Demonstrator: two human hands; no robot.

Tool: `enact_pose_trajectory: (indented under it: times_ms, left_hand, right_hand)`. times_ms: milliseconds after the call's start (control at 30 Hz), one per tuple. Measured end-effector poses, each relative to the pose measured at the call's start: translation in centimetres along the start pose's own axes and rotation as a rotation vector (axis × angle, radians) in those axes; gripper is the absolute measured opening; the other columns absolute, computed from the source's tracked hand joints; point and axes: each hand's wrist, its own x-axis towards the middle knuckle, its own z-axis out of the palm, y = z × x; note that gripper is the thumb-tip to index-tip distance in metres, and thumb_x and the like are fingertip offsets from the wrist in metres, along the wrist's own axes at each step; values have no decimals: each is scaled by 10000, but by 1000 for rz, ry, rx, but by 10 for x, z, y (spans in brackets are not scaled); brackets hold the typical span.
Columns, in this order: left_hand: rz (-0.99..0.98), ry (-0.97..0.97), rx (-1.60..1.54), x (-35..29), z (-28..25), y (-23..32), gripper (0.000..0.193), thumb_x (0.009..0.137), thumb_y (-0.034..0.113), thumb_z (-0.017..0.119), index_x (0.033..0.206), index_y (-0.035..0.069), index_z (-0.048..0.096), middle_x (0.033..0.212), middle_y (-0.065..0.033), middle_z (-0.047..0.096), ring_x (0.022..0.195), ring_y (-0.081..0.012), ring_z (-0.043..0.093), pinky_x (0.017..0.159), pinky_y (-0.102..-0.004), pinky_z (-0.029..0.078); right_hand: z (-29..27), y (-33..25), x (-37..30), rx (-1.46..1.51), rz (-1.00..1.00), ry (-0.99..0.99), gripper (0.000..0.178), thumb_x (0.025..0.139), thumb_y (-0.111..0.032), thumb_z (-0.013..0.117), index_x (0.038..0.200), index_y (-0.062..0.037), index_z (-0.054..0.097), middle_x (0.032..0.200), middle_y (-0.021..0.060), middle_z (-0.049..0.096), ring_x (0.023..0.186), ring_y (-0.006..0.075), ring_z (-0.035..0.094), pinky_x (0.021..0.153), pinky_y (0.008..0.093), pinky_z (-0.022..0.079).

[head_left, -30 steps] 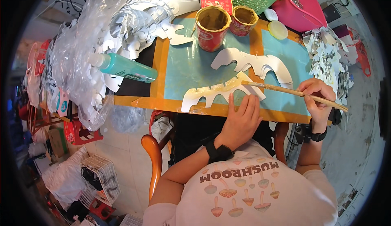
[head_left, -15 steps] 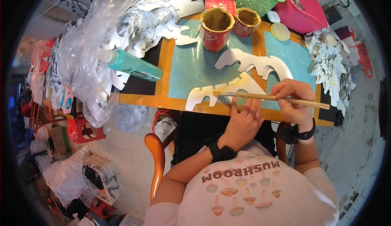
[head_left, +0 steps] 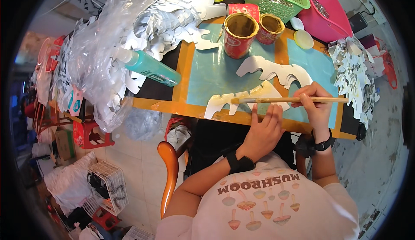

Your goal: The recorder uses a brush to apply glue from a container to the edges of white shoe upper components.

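My right fingers (head_left: 308,105) grip a wooden brush (head_left: 276,100), its tip at the yellow-smeared white cutout (head_left: 213,106) along the bench's (head_left: 181,108) near edge; my left fingers (head_left: 268,115), slightly spread, rest against it.

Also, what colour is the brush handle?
Light tan, wood-like. The brush handle shows best in the head view, held in the right hand.

On my feed, I read one word (head_left: 258,184) in dark capitals, upside down, on the pale shirt (head_left: 270,205); lettering (head_left: 151,73) on the green bottle (head_left: 158,67) is too small.
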Motion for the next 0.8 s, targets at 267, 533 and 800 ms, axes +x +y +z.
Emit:
enact_pose_trajectory:
  times_ms: [267,533,800]
  left_hand:
    - [-4,-6,-8,0,1,1,620,871,339,609,1321,-62,466,1314,-158,493,1265,-266,436,1043,-634,283]
    - [-30,0,-69,1,2,2,601,865,342,621,1293,-61,493,1305,-179,497,1269,-288,449,1044,-635,286]
    - [19,76,-288,-1,-23,-9,493,823,260,682,1212,-21,569,1198,-175,564,1180,-323,524,1018,-577,364]
  right_hand:
    - [-3,-9,0,-90,-77,-37,105,855,1,572,756,24,549,767,121,658,639,126,633,588,245,525]
    - [16,-17,1,-45,-133,-59,47,819,25,575,774,37,581,798,127,667,663,135,641,616,257,520]
    - [36,-5,11,-58,-98,-148,83,837,-20,596,765,20,593,749,107,663,649,108,608,591,236,475]
